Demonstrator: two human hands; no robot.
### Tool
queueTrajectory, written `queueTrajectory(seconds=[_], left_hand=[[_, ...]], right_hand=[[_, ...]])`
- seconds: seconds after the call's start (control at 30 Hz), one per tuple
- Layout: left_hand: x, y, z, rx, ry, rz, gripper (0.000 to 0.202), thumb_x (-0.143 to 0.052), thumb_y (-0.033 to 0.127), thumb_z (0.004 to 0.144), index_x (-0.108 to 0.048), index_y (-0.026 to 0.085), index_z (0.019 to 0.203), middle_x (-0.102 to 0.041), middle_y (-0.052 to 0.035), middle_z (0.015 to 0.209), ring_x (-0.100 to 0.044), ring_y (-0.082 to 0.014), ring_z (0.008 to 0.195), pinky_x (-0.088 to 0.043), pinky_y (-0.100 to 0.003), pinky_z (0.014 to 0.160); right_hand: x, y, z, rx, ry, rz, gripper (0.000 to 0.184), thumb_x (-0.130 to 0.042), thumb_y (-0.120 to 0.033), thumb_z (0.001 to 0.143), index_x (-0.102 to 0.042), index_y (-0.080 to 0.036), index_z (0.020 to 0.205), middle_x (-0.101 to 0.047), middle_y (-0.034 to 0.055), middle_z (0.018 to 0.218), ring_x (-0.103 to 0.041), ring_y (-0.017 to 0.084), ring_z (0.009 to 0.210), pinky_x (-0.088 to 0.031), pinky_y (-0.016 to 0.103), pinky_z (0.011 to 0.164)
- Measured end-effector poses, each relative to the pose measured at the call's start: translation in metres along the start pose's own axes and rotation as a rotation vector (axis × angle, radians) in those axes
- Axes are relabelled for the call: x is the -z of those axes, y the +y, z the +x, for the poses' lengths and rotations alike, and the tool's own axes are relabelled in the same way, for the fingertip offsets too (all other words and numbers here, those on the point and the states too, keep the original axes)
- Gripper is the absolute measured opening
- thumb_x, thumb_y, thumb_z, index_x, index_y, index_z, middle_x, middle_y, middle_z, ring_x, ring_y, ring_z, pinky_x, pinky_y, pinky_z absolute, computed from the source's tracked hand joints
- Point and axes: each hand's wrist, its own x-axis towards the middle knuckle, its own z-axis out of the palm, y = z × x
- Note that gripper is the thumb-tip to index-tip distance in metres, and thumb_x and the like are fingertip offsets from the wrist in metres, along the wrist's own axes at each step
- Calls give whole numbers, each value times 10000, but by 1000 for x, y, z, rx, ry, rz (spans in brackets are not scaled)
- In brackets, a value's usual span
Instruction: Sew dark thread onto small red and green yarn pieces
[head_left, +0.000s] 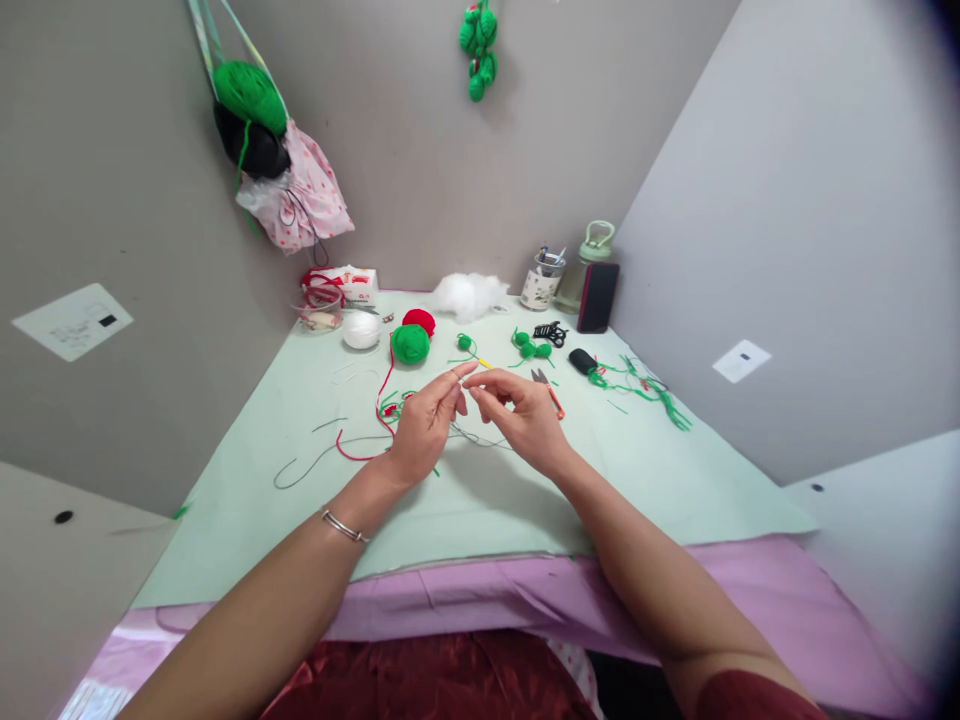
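My left hand (426, 420) and my right hand (521, 415) meet over the middle of the pale green mat (300, 460), fingertips pinched together close to each other. Between them runs a thin thread or wire (480, 440); what each pinch holds is too small to name. A red yarn strand (382, 400) and a dark cord (307, 465) lie just left of my left hand. A green yarn ball (410, 344) and a red ball (418, 320) sit beyond the hands. Small snips (549, 390) lie by my right hand.
A white ball (361, 330), white stuffing (469, 295), a pen cup (541, 280), a bottle (589, 265), a dark phone (598, 297), green knitted pieces (531, 347) and green scraps (645, 385) line the back and right. Bags (277, 170) hang on the left wall.
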Motion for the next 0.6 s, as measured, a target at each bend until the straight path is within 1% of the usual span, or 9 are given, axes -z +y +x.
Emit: queueTrajectory(seconds=[0.17, 0.33, 0.6], left_hand=[[-1, -2, 0, -27, 8, 19, 413, -405, 346, 1006, -574, 182, 1346, -554, 0, 726, -499, -104, 658, -453, -226, 673], [-1, 0, 0, -21, 8, 22, 418, -403, 358, 1007, -573, 185, 1348, -564, -3, 726, -500, -103, 652, -454, -226, 661], [-1, 0, 0, -18, 4, 22, 421, -406, 362, 1007, -565, 187, 1356, -567, -2, 735, -503, -100, 650, -455, -231, 666]], right_hand=[[1, 0, 0, -16, 3, -22, 179, -560, -285, 916, -693, -170, 949, -527, -44, 538, -482, 85, 499, -345, 219, 507], [1, 2, 0, -4, -10, -17, 178, -558, -273, 919, -697, -169, 958, -526, -44, 539, -488, 86, 503, -338, 219, 503], [1, 1, 0, 14, -2, -22, 166, -568, -287, 916, -690, -174, 930, -527, -41, 554, -500, 87, 502, -359, 220, 504]])
